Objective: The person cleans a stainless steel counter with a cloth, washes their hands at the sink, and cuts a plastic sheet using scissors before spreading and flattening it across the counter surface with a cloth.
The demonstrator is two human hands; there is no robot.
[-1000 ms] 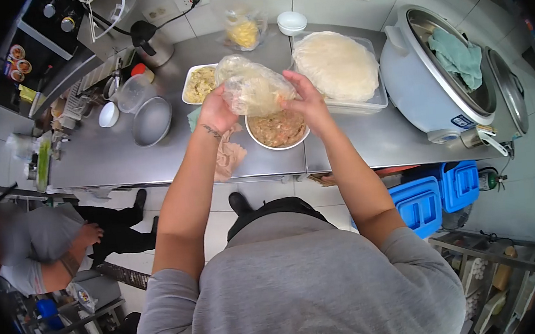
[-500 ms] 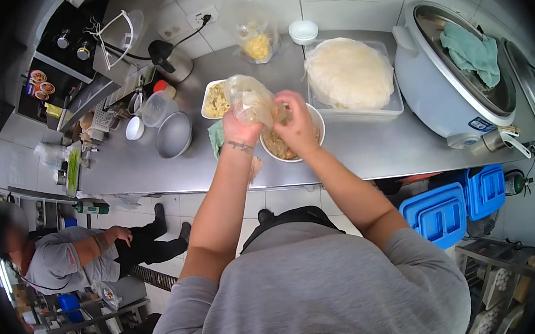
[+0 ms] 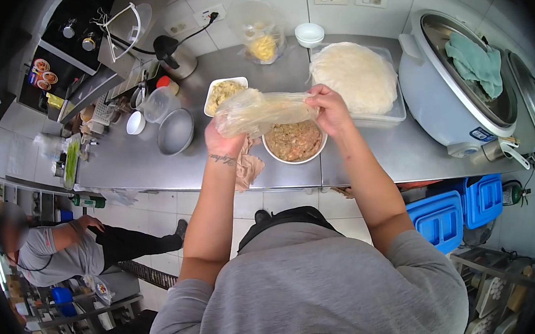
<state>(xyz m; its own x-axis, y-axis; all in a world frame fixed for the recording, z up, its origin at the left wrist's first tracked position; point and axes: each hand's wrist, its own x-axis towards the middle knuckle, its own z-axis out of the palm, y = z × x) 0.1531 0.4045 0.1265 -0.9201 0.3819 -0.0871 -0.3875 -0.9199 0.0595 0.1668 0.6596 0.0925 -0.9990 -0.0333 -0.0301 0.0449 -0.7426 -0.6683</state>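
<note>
A clear plastic bag [image 3: 269, 111] is stretched sideways between my two hands. My left hand [image 3: 222, 138] is closed around the bag's bunched left part, with its fingers largely hidden by the plastic. At the other end my right hand [image 3: 331, 107] pinches the bag's edge between thumb and fingers. Just below the bag sits a white bowl of minced, meat-like mixture [image 3: 294, 142], its upper part covered by the plastic. Behind my left hand stands a square white dish with a pale yellow chopped filling [image 3: 225, 94]. A crumpled pinkish-brown sheet [image 3: 250, 167] lies beside the bowl.
Right of the bowl, a plastic tub holds a large white mound [image 3: 354, 77]. Further right stands a big cooker [image 3: 436, 98] with a green cloth [image 3: 475, 63]. A grey metal bowl [image 3: 176, 132] and a kettle [image 3: 175, 57] are at left. A co-worker [image 3: 64, 245] stands lower left.
My hands have moved apart, drawing the bag out lengthwise. My right hand has gone right, uncovering more of the minced mixture. The co-worker's arm and legs have shifted.
</note>
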